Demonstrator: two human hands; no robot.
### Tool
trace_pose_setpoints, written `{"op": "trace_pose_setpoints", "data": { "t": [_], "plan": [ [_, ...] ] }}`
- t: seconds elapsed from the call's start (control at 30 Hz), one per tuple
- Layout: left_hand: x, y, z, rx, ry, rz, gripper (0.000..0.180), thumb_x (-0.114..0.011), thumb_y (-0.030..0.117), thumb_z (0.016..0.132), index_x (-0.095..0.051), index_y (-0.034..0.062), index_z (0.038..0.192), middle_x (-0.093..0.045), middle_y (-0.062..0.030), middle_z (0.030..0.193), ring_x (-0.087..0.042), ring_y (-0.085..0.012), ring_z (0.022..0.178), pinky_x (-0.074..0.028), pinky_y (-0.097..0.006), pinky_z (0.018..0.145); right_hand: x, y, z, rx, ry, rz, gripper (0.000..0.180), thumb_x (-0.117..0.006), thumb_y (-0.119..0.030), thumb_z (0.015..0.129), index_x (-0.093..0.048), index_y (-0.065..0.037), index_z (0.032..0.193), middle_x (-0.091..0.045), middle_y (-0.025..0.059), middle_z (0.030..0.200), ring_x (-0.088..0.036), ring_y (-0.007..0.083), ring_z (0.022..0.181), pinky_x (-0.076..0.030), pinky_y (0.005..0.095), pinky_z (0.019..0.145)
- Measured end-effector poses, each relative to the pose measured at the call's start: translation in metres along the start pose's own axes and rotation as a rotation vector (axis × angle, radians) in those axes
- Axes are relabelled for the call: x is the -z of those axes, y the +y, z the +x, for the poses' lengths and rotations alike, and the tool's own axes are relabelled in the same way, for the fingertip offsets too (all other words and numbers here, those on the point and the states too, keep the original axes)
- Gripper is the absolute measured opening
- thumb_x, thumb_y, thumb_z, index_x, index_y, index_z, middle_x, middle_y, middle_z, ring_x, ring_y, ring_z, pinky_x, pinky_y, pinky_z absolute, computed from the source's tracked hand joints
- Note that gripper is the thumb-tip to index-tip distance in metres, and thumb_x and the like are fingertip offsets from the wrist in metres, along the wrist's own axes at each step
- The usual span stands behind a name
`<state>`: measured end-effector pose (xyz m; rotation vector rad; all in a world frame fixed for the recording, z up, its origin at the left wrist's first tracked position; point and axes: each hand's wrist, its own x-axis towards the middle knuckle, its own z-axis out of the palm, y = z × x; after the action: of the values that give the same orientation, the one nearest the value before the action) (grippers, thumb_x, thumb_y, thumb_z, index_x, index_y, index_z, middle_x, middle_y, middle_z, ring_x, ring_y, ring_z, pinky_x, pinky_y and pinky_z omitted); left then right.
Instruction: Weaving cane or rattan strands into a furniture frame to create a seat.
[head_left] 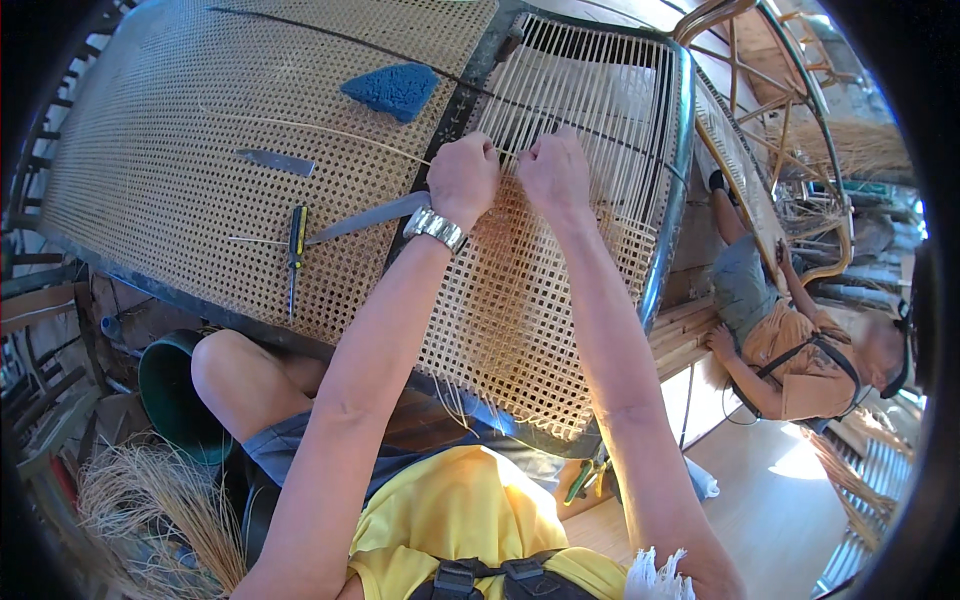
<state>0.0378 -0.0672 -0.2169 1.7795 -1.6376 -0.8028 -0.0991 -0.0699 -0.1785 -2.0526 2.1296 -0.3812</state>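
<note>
Both my hands are over a partly woven cane panel [520, 350] in a dark frame. My left hand [465, 180], with a metal watch at the wrist, is closed in a pinch on a thin cane strand [330, 132] that trails off to the left. Close beside it, my right hand [555, 175] is also closed, and the strand seems to run between the two; its fingertips are partly hidden. Lengthwise strands [570, 80] stretch unwoven beyond my hands, while the nearer part is woven in an open pattern, with a brownish patch in the middle.
On the finished cane panel at left lie a blue sponge [392, 91], a short blade [277, 161], a long grey blade [370, 217] and a yellow-black screwdriver [297, 245]. A green bucket [180, 395] and loose cane bundles [165, 500] are at lower left. Another person [800, 360] works at right.
</note>
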Motion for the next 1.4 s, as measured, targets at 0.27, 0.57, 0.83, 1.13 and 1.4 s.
{"op": "trace_pose_setpoints", "data": {
  "t": [0.27, 0.57, 0.83, 1.13, 1.4],
  "plan": [
    [-0.011, -0.01, 0.012, 0.067, -0.138, -0.045, 0.021, -0.067, 0.021, 0.089, -0.08, 0.0043, 0.089, -0.073, -0.0243, 0.091, -0.072, -0.0411, 0.086, -0.059, -0.047, 0.082, -0.003, 0.006, -0.003, -0.045, 0.062, 0.133, 0.017, -0.068, -0.011, 0.083, -0.062, 0.003, 0.075, -0.059, 0.0181, 0.1, -0.061, 0.0363, 0.095, -0.049, 0.0448, 0.087],
    [-0.011, -0.035, 0.023, 0.314, -0.34, -0.634, 0.022, -0.068, 0.018, 0.09, -0.074, -0.0001, 0.078, -0.065, -0.0026, 0.064, -0.051, -0.01, 0.054, -0.039, -0.029, 0.052, -0.003, -0.003, -0.007, -0.015, 0.035, 0.054, 0.015, -0.067, -0.011, 0.085, -0.071, 0.003, 0.085, -0.064, 0.0186, 0.106, -0.069, 0.0391, 0.09, -0.056, 0.0469, 0.082],
    [-0.007, -0.022, 0.012, 0.066, -0.1, -0.02, 0.02, -0.067, 0.021, 0.089, -0.08, 0.0059, 0.092, -0.074, -0.0239, 0.089, -0.073, -0.0392, 0.089, -0.059, -0.046, 0.083, -0.008, -0.008, -0.005, -0.005, 0.033, -0.035, 0.018, -0.068, -0.017, 0.087, -0.071, 0.0, 0.09, -0.064, 0.0163, 0.107, -0.071, 0.0369, 0.087, -0.058, 0.0461, 0.077],
    [-0.011, -0.041, 0.021, 0.406, -0.261, -0.588, 0.02, -0.067, 0.018, 0.081, -0.078, 0.0022, 0.083, -0.072, -0.0239, 0.079, -0.07, -0.0378, 0.068, -0.052, -0.046, 0.065, -0.011, -0.004, -0.009, 0.035, 0.001, 0.022, 0.016, -0.068, -0.018, 0.086, -0.072, -0.003, 0.09, -0.064, 0.0159, 0.108, -0.071, 0.037, 0.087, -0.058, 0.0463, 0.076],
    [-0.007, -0.025, 0.006, 0.105, -0.012, -0.116, 0.021, -0.065, 0.021, 0.086, -0.079, 0.0054, 0.084, -0.074, -0.0207, 0.082, -0.072, -0.0368, 0.076, -0.057, -0.043, 0.073, -0.012, -0.01, -0.008, 0.027, -0.038, -0.017, 0.016, -0.068, -0.017, 0.087, -0.071, -0.002, 0.092, -0.063, 0.0143, 0.109, -0.071, 0.0357, 0.084, -0.058, 0.0454, 0.073]
  ]
}}
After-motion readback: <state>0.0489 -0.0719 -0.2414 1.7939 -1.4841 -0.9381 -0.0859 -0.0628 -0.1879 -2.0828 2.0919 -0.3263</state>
